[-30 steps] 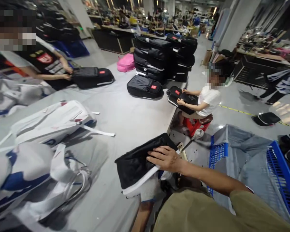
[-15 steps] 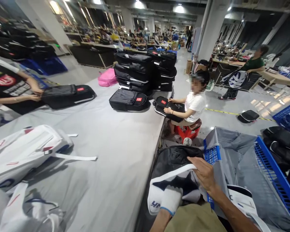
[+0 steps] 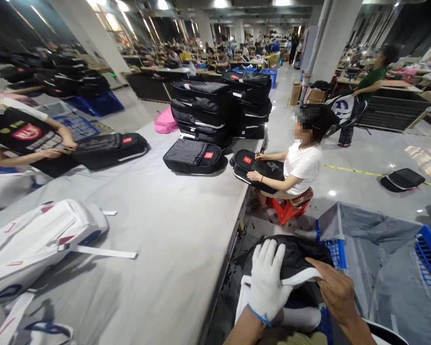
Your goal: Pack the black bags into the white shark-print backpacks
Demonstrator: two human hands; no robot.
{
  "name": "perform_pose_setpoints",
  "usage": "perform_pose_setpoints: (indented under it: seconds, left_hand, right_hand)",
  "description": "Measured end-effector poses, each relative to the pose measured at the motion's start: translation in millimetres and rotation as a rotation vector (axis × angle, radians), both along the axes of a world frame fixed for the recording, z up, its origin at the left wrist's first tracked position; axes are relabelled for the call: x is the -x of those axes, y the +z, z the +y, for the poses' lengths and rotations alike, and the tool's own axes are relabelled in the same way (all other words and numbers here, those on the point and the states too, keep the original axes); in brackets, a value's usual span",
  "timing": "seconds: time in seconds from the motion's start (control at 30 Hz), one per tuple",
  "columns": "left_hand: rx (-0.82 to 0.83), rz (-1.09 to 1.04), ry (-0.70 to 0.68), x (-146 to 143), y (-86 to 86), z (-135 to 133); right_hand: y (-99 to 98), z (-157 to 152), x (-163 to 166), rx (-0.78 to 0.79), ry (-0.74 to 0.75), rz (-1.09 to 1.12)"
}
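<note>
My left hand (image 3: 269, 280), in a white work glove, lies flat with fingers spread on top of a black bag with white trim (image 3: 298, 256) held off the table's right edge. My bare right hand (image 3: 335, 290) grips the bag's white edge band on its right side. The bag sits between the grey table (image 3: 172, 230) and a blue crate lined with grey cloth (image 3: 373, 249). Its lower white part (image 3: 294, 316) hangs below my hands.
A white backpack (image 3: 39, 239) lies on the table at left. A person at far left handles a black bag (image 3: 111, 148). Stacked black bags (image 3: 215, 108) stand at the table's far end. A seated person on a red stool (image 3: 290, 206) holds another black bag.
The bag has moved off the table to the right, toward the blue crate. My gloved left hand came from under the bag onto its top. My right hand shifted to the right edge.
</note>
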State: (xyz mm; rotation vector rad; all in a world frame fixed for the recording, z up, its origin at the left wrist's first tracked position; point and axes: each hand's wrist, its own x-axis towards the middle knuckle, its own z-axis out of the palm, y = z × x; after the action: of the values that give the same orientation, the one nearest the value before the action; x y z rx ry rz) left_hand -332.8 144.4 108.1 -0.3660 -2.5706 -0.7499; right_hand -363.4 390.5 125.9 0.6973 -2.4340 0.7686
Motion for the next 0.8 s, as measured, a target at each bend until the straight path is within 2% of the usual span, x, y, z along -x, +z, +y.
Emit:
perform_pose_setpoints:
  seconds: [0.13, 0.2, 0.27, 0.37, 0.43, 0.5, 0.6, 0.7, 0.8]
  left_hand:
    - [-0.04, 0.12, 0.017, 48.1, -17.1, 8.4]
    - [-0.113, 0.081, 0.004, 61.8, -20.3, 4.3]
    - [-0.244, -0.129, 0.01, 72.9, -21.9, -5.7]
    - [-0.461, -0.601, 0.053, 88.7, -27.6, -27.4]
    - [-0.53, -0.756, 0.085, 99.6, -35.4, -41.4]
    - [-0.553, -0.814, 0.091, 112.1, -45.3, -51.2]
    - [-0.596, -0.904, 0.079, 135.1, -60.1, -56.3]
    - [-0.62, -0.948, 0.071, 155.5, -71.1, -54.7]
    - [-0.642, -0.984, 0.073, 160.2, -77.8, -53.4]
  right_hand:
    - [0.9, 2.7, 37.0, 0.013, 0.105, -0.089]
    - [2.0, 0.9, 57.9, 0.024, 0.162, -0.173]
    - [1.4, -3.3, 81.2, 0.018, 0.206, -0.287]
    - [-7.4, -12.7, 121.7, -0.006, 0.267, -0.548]
    - [-21.4, -21.1, 152.1, 0.01, 0.319, -0.751]
    - [-43.2, -33.0, 182.9, 0.072, 0.333, -0.889]
    - [-85.2, -58.9, 222.1, 0.174, 0.213, -1.002]
    - [-121.3, -87.2, 244.8, 0.234, 0.105, -1.193]
    - [-134.8, -104.1, 250.1, 0.208, 0.094, -1.236]
